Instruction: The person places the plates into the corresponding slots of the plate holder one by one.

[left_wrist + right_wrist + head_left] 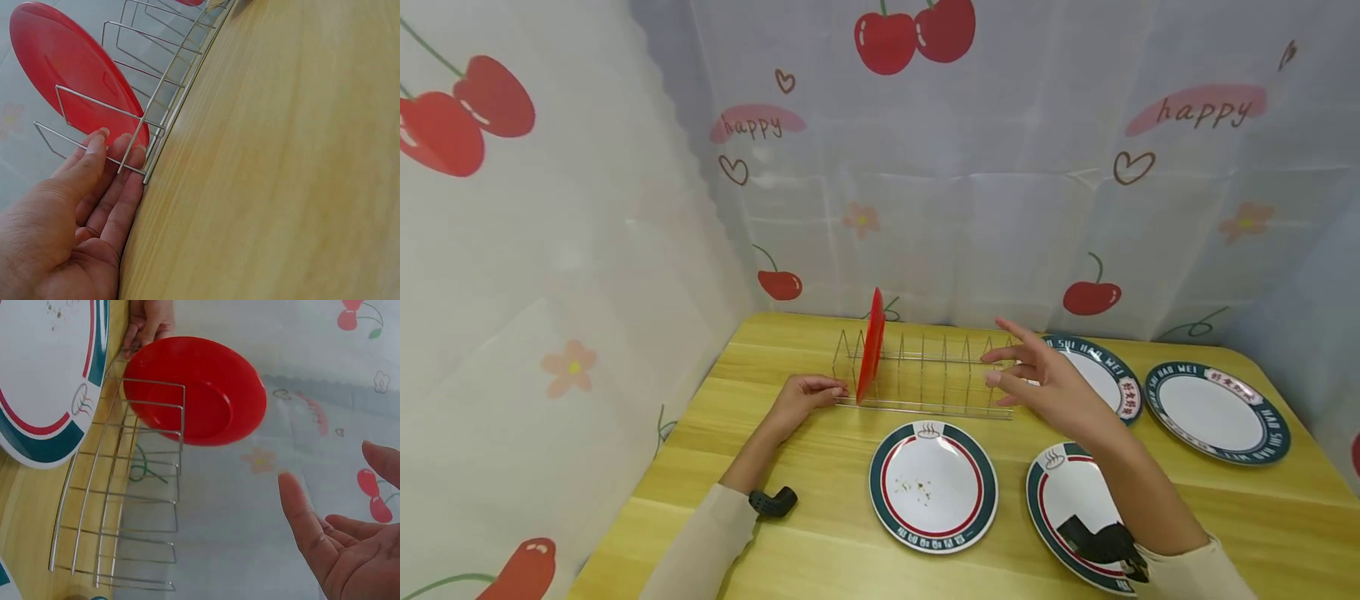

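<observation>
A wire dish rack (936,410) stands toward the back of the table, and a red plate (872,346) is upright in a slot near its left end. My left hand (805,402) holds the rack's left end; in the left wrist view its thumb and fingers (92,153) are around the end wires, close to the red plate's lower edge. Over the rack's right end is my right hand (1056,392), with nothing in it and its fingers spread. The right wrist view shows that hand's thumb and fingers apart, away from the red plate (200,394).
In front of the rack lies a green-rimmed white plate (933,492) with crumbs on it. A similar plate (1060,492) is partly covered by my right forearm. Two more patterned plates, one behind my right hand (1093,375) and one farther right (1210,412), lie at the back right. Printed curtains enclose the table.
</observation>
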The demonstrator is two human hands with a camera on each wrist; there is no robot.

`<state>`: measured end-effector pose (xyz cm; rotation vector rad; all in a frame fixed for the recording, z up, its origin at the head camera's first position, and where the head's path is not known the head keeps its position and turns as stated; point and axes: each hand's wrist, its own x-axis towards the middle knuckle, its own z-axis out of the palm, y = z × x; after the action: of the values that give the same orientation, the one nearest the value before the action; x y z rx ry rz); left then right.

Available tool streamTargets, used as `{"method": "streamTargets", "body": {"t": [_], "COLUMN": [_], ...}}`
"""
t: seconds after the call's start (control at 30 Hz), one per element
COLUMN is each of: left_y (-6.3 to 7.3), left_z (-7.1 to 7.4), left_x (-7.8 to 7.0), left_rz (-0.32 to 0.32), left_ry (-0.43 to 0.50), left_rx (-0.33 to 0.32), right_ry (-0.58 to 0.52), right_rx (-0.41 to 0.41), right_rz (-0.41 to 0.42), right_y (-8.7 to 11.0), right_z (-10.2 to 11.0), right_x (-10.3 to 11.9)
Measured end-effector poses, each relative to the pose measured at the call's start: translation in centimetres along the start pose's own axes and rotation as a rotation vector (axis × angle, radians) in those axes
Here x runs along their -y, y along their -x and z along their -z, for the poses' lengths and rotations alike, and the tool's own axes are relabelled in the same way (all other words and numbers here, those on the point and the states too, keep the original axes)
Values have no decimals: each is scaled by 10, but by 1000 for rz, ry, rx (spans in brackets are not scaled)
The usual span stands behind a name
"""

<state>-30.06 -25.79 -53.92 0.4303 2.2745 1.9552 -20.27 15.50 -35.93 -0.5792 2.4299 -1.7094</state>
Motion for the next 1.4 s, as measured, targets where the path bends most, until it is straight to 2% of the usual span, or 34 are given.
{"method": "streamTargets", "body": {"t": [0.13,0.37,0.53,0.73,1.0,1.17,1.27,1.4], "left_y": [-1,-2,-5,-7,4,3,1,0], "left_z": [1,-1,-1,0,0,-1,-1,-1], "left_x": [-2,-5,-5,-4,-1,-2,-1,-2], "left_rz": [1,-8,-11,-34,5,-14,-12,-8], "left_ry": [6,4,13,22,22,33,36,33], "left_rx": [-1,2,12,6,12,3,8,11], "right_ry": [-7,62,84,-9,-131,-197,-170,-36], "right_rx": [-19,-74,-132,-225,-315,-461,-572,-694], "right_rz": [18,-19,12,-1,-39,-62,-111,-249], "right_y": [11,26,36,43,60,69,76,86], "right_z": [17,51,77,111,146,165,176,188], "right_x": [-4,-17,-34,-52,-83,-104,-119,-136]}}
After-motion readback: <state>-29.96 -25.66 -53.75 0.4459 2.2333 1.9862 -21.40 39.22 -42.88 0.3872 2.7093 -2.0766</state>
